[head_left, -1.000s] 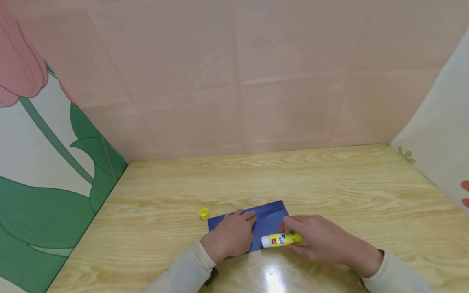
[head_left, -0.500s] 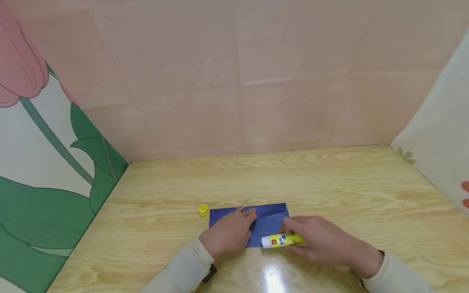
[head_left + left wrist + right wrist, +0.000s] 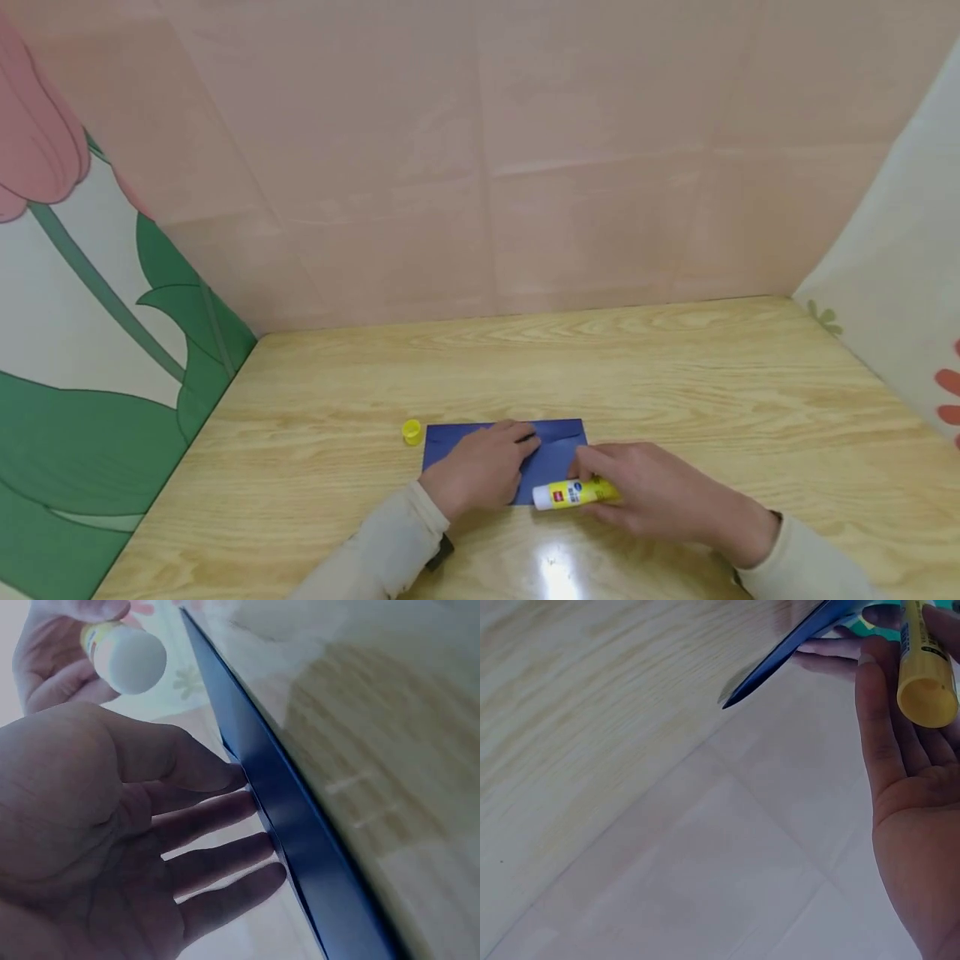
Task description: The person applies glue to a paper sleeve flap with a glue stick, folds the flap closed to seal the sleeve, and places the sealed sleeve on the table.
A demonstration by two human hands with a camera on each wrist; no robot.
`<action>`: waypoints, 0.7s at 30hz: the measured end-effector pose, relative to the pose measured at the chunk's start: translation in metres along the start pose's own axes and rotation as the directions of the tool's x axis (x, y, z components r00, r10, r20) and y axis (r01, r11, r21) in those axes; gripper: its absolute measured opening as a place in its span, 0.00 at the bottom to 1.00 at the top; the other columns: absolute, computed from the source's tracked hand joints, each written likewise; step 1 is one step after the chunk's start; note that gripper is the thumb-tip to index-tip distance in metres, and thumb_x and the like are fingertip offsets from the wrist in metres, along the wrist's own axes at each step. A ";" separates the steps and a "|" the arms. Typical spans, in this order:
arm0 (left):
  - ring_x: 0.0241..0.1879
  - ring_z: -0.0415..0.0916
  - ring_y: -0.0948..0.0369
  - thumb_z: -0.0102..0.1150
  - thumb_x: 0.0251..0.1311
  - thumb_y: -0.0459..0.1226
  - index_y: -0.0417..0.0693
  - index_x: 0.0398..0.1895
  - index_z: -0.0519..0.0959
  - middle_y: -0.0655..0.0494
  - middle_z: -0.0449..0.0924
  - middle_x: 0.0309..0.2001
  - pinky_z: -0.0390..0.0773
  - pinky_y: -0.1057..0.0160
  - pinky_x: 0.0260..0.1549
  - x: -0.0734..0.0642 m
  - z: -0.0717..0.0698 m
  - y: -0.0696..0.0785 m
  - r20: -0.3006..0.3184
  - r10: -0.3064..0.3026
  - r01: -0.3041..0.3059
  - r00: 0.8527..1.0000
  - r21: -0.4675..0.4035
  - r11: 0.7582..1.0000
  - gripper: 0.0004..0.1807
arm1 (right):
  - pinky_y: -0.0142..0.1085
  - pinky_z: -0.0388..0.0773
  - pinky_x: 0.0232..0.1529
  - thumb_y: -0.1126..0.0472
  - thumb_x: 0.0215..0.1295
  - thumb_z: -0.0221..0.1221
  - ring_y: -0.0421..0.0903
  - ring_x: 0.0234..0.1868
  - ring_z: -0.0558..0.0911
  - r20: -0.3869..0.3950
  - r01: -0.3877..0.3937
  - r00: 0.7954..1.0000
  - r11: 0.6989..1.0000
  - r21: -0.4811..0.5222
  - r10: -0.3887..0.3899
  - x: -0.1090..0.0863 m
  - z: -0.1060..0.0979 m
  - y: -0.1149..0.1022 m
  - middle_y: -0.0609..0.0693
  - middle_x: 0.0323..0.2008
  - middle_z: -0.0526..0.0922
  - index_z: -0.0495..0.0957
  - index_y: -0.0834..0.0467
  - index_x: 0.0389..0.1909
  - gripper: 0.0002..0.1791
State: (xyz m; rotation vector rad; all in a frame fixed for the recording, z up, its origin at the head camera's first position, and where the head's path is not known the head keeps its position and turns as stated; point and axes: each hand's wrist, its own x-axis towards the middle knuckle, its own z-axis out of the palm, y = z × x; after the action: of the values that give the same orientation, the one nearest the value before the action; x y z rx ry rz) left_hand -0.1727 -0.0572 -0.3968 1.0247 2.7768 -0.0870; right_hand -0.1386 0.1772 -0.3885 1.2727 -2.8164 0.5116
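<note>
A dark blue paper envelope [image 3: 558, 457] lies on the table in the head view, its flap folded down along the far edge. My left hand [image 3: 480, 468] rests over its left half, fingertips on the flap fold. From the left wrist, those fingers [image 3: 225, 859] look nearly straight, their tips against the envelope [image 3: 289, 799]. Between thumb and fingers my right hand [image 3: 652, 487] grips a yellow glue stick [image 3: 573, 493] by its yellow end, the white end pointing left over the envelope's near edge. The right wrist view shows the glue stick's [image 3: 922, 667] hollow yellow base.
A small yellow cap [image 3: 412, 432] sits just left of the envelope. The wood-grain table [image 3: 675, 367] runs back to a pink backdrop [image 3: 487, 208], with a tulip-print sheet [image 3: 97, 317] at left and a pale printed sheet [image 3: 900, 275] at right.
The envelope has turned from a slant to nearly square with the table's far edge. My left hand has slid a little rightward along its flap. The right hand keeps its grip on the glue stick.
</note>
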 end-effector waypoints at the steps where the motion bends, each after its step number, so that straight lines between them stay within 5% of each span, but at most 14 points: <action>1: 0.73 0.62 0.59 0.49 0.71 0.38 0.52 0.72 0.69 0.60 0.64 0.74 0.70 0.60 0.68 0.000 -0.001 0.000 -0.004 0.007 -0.007 1.000 -0.014 1.000 0.26 | 0.28 0.79 0.32 0.54 0.56 0.71 0.28 0.35 0.78 0.001 0.001 1.000 1.000 0.001 -0.001 0.000 0.000 0.000 0.35 0.37 0.82 0.70 0.43 0.38 0.17; 6: 0.69 0.67 0.62 0.51 0.69 0.38 0.54 0.71 0.70 0.61 0.68 0.71 0.72 0.65 0.65 0.005 -0.004 0.003 -0.012 0.018 -0.017 1.000 0.043 0.999 0.26 | 0.27 0.77 0.31 0.54 0.57 0.70 0.26 0.34 0.76 0.014 0.001 1.000 1.000 0.016 -0.001 -0.001 0.000 0.001 0.33 0.35 0.80 0.70 0.43 0.38 0.17; 13: 0.63 0.70 0.63 0.47 0.74 0.47 0.69 0.74 0.64 0.66 0.66 0.72 0.72 0.68 0.63 0.020 -0.002 0.014 0.027 0.036 -0.041 0.999 0.207 0.977 0.26 | 0.28 0.78 0.33 0.52 0.57 0.70 0.26 0.36 0.77 0.015 -0.036 0.999 0.999 -0.008 0.036 -0.010 0.001 0.003 0.31 0.37 0.81 0.70 0.43 0.39 0.17; 21: 0.70 0.66 0.57 0.47 0.73 0.48 0.68 0.75 0.63 0.67 0.61 0.75 0.69 0.61 0.69 0.024 -0.007 0.016 0.054 0.029 -0.038 0.998 0.179 0.983 0.28 | 0.30 0.80 0.34 0.53 0.57 0.70 0.27 0.37 0.78 0.000 -0.014 1.000 1.000 -0.013 0.014 -0.011 -0.003 0.001 0.33 0.39 0.82 0.71 0.43 0.40 0.17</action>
State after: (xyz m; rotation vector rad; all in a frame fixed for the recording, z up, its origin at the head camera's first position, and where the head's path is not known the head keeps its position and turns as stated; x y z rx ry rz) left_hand -0.1816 -0.0290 -0.3943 1.0934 2.7439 -0.3607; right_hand -0.1324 0.1872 -0.3880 1.2520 -2.8252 0.4935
